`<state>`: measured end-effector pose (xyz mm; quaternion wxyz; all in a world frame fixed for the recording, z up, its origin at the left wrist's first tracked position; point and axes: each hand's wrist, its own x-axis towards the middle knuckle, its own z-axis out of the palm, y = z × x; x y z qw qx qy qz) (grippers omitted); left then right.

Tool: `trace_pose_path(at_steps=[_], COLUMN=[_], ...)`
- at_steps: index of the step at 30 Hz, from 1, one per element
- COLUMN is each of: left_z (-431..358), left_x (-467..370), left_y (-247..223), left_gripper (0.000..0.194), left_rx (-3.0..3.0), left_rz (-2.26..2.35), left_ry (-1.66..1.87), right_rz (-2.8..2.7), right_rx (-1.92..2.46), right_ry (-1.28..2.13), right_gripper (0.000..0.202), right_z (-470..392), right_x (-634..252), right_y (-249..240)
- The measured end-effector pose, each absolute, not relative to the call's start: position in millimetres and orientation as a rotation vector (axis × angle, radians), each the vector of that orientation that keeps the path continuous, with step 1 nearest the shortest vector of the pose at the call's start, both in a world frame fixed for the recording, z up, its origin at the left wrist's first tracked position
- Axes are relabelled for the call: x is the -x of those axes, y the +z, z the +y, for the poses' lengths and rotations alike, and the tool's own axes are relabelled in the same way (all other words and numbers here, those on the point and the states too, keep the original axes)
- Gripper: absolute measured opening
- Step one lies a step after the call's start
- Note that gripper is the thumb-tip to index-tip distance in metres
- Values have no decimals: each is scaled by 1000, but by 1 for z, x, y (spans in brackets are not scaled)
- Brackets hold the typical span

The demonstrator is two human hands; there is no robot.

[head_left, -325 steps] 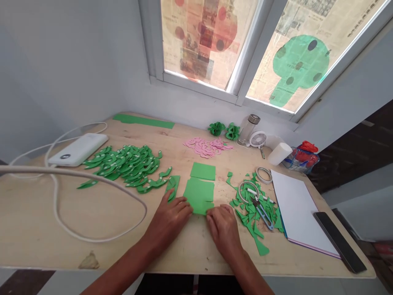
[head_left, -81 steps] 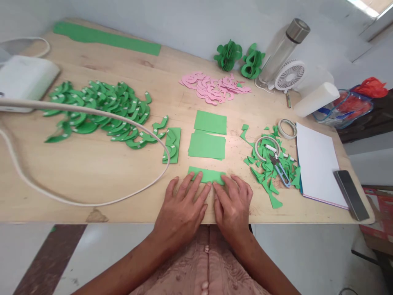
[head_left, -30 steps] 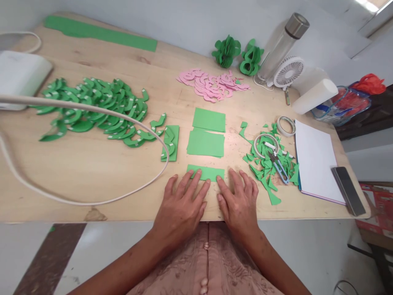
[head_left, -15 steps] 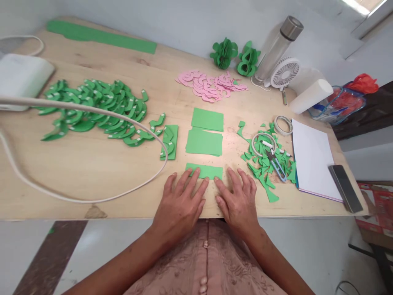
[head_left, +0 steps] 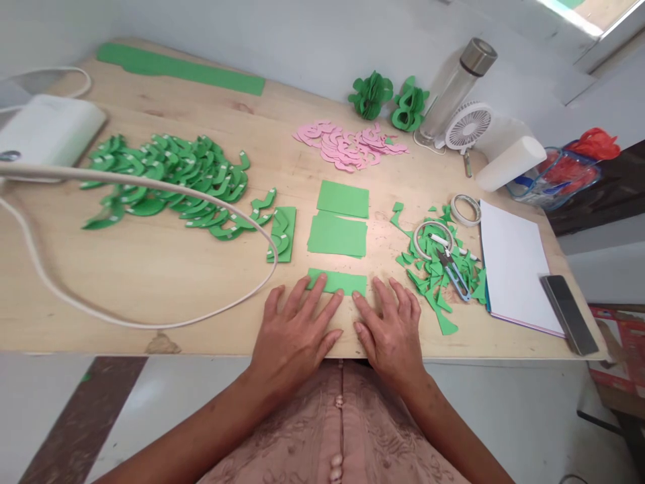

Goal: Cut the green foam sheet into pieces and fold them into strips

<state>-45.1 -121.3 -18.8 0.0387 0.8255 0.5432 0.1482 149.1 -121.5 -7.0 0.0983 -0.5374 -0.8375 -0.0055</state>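
My left hand (head_left: 295, 329) lies spread on the table, its fingertips on the lower edge of a narrow green paper strip (head_left: 337, 281). Beside it my right hand (head_left: 390, 323) rests flat with fingers apart, the index fingertip at the strip's lower right corner. Above the strip are two green rectangular paper stacks, one in the middle (head_left: 337, 235) and one higher up (head_left: 343, 199). To their left, a green card (head_left: 288, 228) has curved green pieces on it.
A white cable (head_left: 201, 323) loops over green cutouts (head_left: 176, 168) at left. Pink cutouts (head_left: 347, 144) lie behind. Green scraps with snips (head_left: 456, 274) and tape rolls, white paper (head_left: 519, 269) and a phone (head_left: 569, 312) are at right. A bottle (head_left: 453, 94) and fan (head_left: 468, 126) stand behind.
The camera view has shifted slightly, so the table's left part sits further right. My left thumb has spread out a little toward the right. The papers keep their arrangement.
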Motion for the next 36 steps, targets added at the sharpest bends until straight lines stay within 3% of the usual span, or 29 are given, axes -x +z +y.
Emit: trace_pose_path(at_steps=[18, 30, 36], left_z=[-127, -122, -120], left_x=[77, 72, 64], left_y=[-20, -14, -19], left_gripper=[43, 57, 44], left_rx=[-2576, -2545, -2652], left_rz=[1804, 1758, 1577], left_ry=[474, 738, 571], right_rz=[-2448, -2432, -2430], right_rx=[1588, 1594, 1598], right_ry=[-11, -46, -25], right_gripper=[38, 38, 39], right_z=[-122, -124, -124], right_x=[-149, -148, -150], right_y=[-9, -8, -7])
